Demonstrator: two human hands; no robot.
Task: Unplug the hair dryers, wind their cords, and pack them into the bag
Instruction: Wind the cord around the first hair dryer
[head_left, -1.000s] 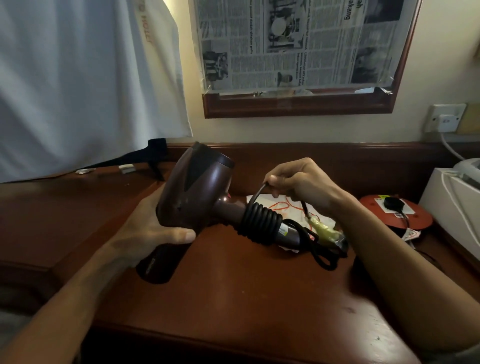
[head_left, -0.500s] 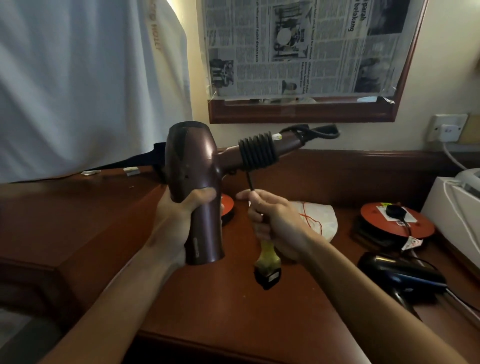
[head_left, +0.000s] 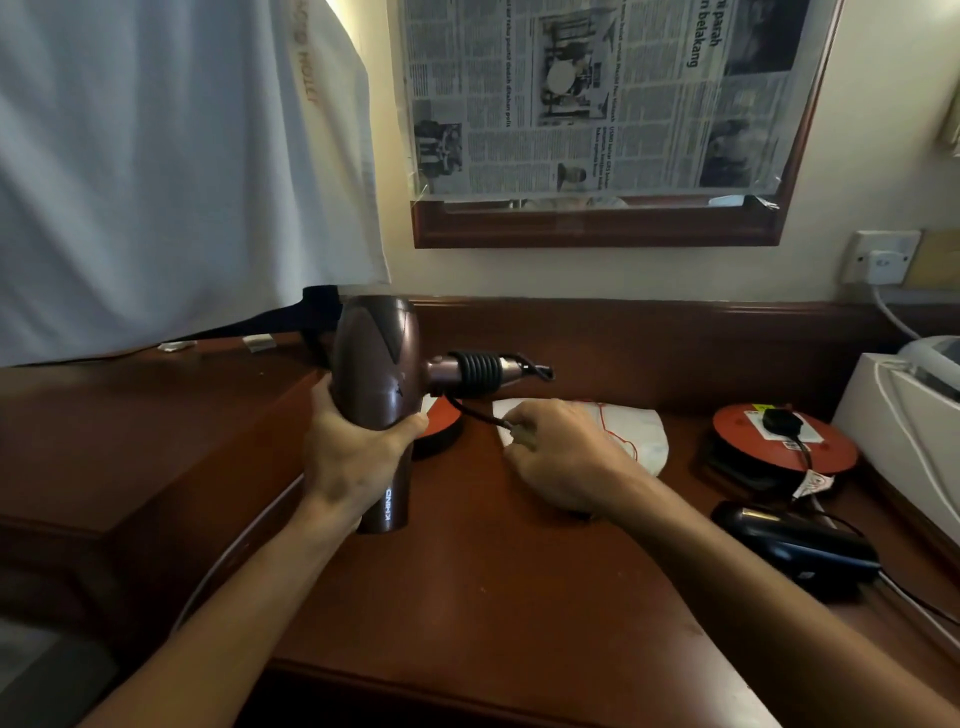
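Now winding: my left hand (head_left: 358, 457) clamps the hair dryer (head_left: 374, 384)
Right hand (head_left: 561, 457): pinches the cord (head_left: 470, 410) end
Tip: I'd keep turns tight, tuck plug

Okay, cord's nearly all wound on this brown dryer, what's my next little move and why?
Probably tuck the plug end in your right hand under the coils on the brown dryer held by your left hand: only a short length of cord is loose.
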